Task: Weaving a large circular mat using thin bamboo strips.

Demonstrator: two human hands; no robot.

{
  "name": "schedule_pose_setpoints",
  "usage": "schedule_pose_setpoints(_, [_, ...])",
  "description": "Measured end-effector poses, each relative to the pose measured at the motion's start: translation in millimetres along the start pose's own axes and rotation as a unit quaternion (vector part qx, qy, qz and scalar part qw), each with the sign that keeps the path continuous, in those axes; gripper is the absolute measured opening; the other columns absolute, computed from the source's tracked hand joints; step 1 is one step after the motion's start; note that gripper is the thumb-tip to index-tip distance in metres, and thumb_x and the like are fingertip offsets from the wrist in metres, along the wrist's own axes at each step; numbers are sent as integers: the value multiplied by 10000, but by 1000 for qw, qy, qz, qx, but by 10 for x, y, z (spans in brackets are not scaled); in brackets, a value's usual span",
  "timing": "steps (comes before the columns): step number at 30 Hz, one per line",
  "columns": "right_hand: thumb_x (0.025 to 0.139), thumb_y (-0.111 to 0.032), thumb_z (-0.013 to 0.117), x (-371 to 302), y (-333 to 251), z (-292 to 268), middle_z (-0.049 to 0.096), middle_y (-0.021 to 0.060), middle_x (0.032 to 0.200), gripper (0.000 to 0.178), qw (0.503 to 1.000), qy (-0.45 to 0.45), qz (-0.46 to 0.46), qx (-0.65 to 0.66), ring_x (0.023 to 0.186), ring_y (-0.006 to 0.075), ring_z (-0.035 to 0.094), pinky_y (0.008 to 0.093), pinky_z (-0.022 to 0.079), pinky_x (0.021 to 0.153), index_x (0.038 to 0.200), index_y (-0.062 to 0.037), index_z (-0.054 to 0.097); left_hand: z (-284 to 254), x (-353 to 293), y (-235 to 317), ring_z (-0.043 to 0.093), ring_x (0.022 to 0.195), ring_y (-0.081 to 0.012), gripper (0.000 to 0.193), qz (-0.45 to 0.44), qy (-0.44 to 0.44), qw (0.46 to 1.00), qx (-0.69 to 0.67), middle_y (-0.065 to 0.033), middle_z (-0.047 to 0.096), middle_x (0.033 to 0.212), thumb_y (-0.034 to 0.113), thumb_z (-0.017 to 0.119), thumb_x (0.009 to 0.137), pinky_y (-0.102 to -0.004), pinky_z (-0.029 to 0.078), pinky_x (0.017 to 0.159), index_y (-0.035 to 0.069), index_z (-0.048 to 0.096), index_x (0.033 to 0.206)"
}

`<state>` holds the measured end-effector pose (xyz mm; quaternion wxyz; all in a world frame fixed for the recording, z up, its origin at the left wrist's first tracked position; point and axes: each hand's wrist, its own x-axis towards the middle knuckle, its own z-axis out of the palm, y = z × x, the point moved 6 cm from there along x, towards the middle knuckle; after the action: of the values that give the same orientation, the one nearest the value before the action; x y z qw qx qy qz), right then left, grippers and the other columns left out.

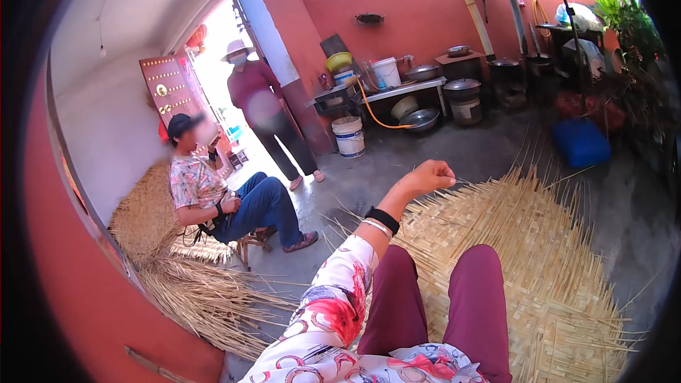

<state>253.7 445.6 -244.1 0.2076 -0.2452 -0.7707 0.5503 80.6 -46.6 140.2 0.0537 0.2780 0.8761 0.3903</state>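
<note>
A broad woven straw mat [543,255] lies on the grey floor [397,147], in front of and to the right of the wearer's knees, with loose strands fringing its edges. Another straw piece [191,294] spreads at left, near a seated person [202,188]. A blue container [580,143] stands beyond the mat. Smallest, the left hand [428,177] is over the mat's far left edge, fingers curled inward; whether they pinch a strand, I cannot tell.

Blue container [582,143], white bucket [349,140] on floor, green plant [618,7]
</note>
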Motion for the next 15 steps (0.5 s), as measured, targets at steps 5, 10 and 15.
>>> schedule_pose_setpoints(5, [911,-234,525,80,-24,22,587,199,1160,449,1000,-12,-4,9,992,307,603,385,522,719,1260,47,495,-47,47,-136,595,865,-127,257,-54,24,998,-16,-53,647,909,188,665,866,-266,477,798,-18,616,1012])
schedule_pose_setpoints(10, [916,-225,520,160,-29,37,585,193,1164,440,1000,-25,-2,18,992,297,601,374,521,712,1266,40,491,-148,35,-328,645,870,-156,241,-42,13,995,-93,-81,662,925,178,655,874,-272,504,795,-17,613,1008])
schedule_pose_setpoints(15, [921,-216,515,192,-82,37,584,186,1169,432,999,-28,-2,22,992,288,600,363,520,706,1273,33,487,-281,-28,-517,656,877,-157,231,-94,62,984,-140,-90,672,942,189,646,887,-269,509,775,-4,608,1009])
